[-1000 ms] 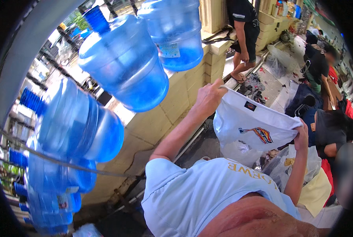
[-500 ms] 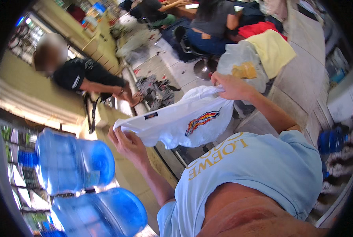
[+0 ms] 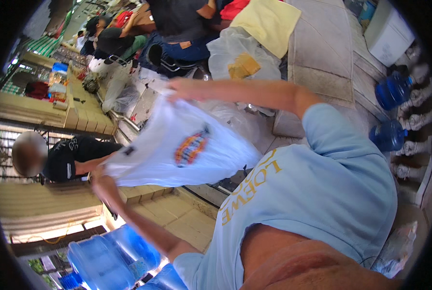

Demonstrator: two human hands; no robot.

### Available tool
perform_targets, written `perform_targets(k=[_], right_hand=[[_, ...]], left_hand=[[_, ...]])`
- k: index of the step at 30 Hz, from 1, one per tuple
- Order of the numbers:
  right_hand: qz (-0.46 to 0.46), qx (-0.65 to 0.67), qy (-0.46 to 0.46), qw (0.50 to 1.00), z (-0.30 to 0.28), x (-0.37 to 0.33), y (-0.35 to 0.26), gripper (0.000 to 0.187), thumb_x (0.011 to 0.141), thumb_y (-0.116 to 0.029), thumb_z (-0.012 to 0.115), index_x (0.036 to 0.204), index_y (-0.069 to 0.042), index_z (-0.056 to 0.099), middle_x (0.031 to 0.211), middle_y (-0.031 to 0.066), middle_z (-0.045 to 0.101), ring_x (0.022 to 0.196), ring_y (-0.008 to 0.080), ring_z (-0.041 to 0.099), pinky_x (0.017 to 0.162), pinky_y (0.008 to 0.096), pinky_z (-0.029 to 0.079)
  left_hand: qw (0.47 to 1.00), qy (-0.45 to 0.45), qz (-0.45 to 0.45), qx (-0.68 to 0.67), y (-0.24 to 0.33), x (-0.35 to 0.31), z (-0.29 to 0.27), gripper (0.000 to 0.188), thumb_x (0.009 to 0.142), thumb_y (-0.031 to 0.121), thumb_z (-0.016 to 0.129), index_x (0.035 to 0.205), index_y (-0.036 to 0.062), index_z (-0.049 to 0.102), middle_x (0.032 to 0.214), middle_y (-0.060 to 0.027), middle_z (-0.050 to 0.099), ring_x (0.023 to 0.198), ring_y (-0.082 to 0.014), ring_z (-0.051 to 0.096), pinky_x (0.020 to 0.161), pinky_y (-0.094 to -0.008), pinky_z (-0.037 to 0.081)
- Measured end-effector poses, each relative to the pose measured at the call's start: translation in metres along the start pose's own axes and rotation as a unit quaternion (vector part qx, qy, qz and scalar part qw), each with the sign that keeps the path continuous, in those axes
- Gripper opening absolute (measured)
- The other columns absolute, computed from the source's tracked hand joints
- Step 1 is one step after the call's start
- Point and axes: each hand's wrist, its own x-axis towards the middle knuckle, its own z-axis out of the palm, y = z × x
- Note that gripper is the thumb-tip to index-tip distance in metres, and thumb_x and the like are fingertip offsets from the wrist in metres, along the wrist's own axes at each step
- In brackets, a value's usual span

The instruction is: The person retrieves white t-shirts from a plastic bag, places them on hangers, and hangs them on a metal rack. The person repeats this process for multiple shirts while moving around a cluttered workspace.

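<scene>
A white T-shirt (image 3: 225,154) is stretched between my two hands, slightly blurred by motion. Its front carries an orange, red and dark printed graphic, and a small dark label sits near the neck edge. My left hand (image 3: 106,187) is closed on the corner at the near left. The far upper edge is pinched in my right hand (image 3: 181,90), with that arm reaching across to the left. The rest of the cloth hangs loose toward my body.
At the left, a person in dark clothes (image 3: 61,159) sits by a yellowish ledge (image 3: 163,215). Blue water jugs (image 3: 102,263) stand at the lower left; more jugs (image 3: 394,92) are at right. A clear plastic bag (image 3: 221,53) and yellow cloth (image 3: 269,24) lie beyond, near seated people.
Both hands have moved left and drawn the T-shirt out wider, with its print facing up. My right arm now reaches further across. The view has turned, shifting the surroundings.
</scene>
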Motion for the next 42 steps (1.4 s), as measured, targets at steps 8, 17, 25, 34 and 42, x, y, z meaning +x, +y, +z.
perform_targets(k=[8, 17, 25, 34, 42], right_hand=[[-0.333, -0.007, 0.166, 0.928, -0.056, -0.056, -0.142, 0.037, 0.092, -0.018, 0.061, 0.124, 0.000, 0.051, 0.110, 0.0071, 0.062, 0.101, 0.0153, 0.058, 0.086, 0.0282, 0.045], [0.030, 0.200, -0.347, 0.916, -0.021, -0.124, -0.009, 0.046, 0.094, -0.027, 0.060, 0.128, 0.003, 0.049, 0.114, 0.0078, 0.060, 0.107, 0.0137, 0.051, 0.093, 0.0298, 0.041], [0.095, 0.167, -0.326, 0.926, -0.061, -0.189, 0.000, 0.052, 0.090, -0.031, 0.063, 0.129, 0.000, 0.047, 0.113, 0.0086, 0.059, 0.103, 0.0142, 0.053, 0.090, 0.0306, 0.042], [0.156, 0.400, -0.327, 0.842, -0.029, -0.175, 0.013, 0.055, 0.091, -0.023, 0.060, 0.137, -0.001, 0.040, 0.131, 0.0097, 0.053, 0.120, 0.0167, 0.049, 0.100, 0.0306, 0.038], [-0.183, -0.315, -0.395, 0.843, 0.076, 0.001, -0.005, 0.029, 0.088, -0.032, 0.058, 0.097, -0.004, 0.062, 0.091, 0.0181, 0.065, 0.086, 0.0362, 0.062, 0.076, 0.0455, 0.049]], left_hand=[[0.932, 0.357, 0.049, 0.030, 0.088, -0.027, -0.100, 0.033, 0.081, -0.003, 0.048, 0.108, 0.0000, 0.066, 0.099, -0.0135, 0.069, 0.093, -0.0268, 0.065, 0.084, -0.0379, 0.052], [0.985, -0.034, -0.028, -0.164, 0.061, -0.149, -0.060, 0.046, 0.065, -0.012, 0.042, 0.104, -0.0073, 0.066, 0.102, -0.0247, 0.067, 0.096, -0.0409, 0.063, 0.088, -0.0463, 0.049], [0.982, 0.042, -0.174, -0.068, 0.159, -0.175, -0.064, 0.032, 0.072, -0.009, 0.054, 0.101, -0.0041, 0.066, 0.087, -0.0189, 0.063, 0.083, -0.0352, 0.059, 0.075, -0.0423, 0.047], [0.951, 0.091, -0.261, -0.136, 0.195, -0.206, -0.110, 0.035, 0.077, -0.013, 0.046, 0.106, -0.0066, 0.063, 0.095, -0.0197, 0.062, 0.075, -0.0312, 0.058, 0.061, -0.0372, 0.045], [0.945, 0.093, -0.228, -0.216, 0.211, -0.203, -0.134, 0.030, 0.076, -0.016, 0.051, 0.102, -0.0065, 0.064, 0.102, -0.0206, 0.063, 0.080, -0.0276, 0.063, 0.064, -0.0313, 0.049]])
